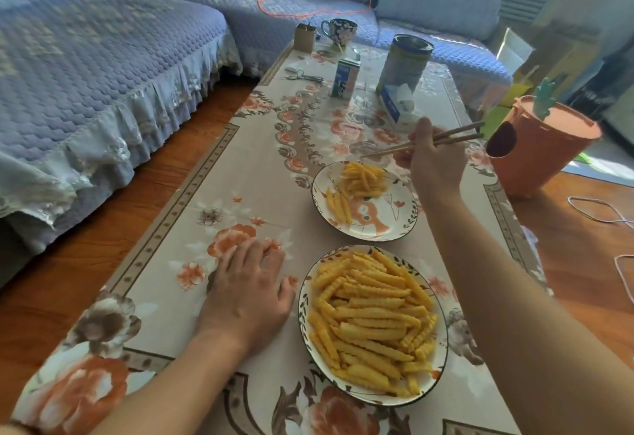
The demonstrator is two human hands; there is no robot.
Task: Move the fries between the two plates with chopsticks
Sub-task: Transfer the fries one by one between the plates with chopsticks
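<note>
Head view of a low tabletop [192,194] covered by a beige cloth printed with orange and brown flowers. Near plate [303,300]: a white, leaf-rimmed ceramic dish heaped almost edge to edge with yellow crinkle-cut fries [374,321]. Far plate [398,225]: a matching white dish with an orange animal motif, standing just beyond the first; it holds a small mound of fries [362,177] at its far side and a short row of fries [338,206] near its left rim, the rest of its face bare. Right hand [434,160]: fingers curled round a pair of brown wooden chopsticks [456,136], raised above the far plate's right rim; the tips point left over the mound and carry no fry. Left hand [248,287]: flat on the cloth, fingers straight, palm down, just left of the near plate and holding nothing. Far end of the tabletop: a tall cylindrical tin [404,62], a blue-and-white tissue pack [399,101], a small blue carton [346,79], a patterned dark mug [339,31] and a small brown box [304,38]. Right of the tabletop: an orange lidded bin [545,156] on the wooden floor. Left: a sofa [103,67] under a quilted lilac cover.
</note>
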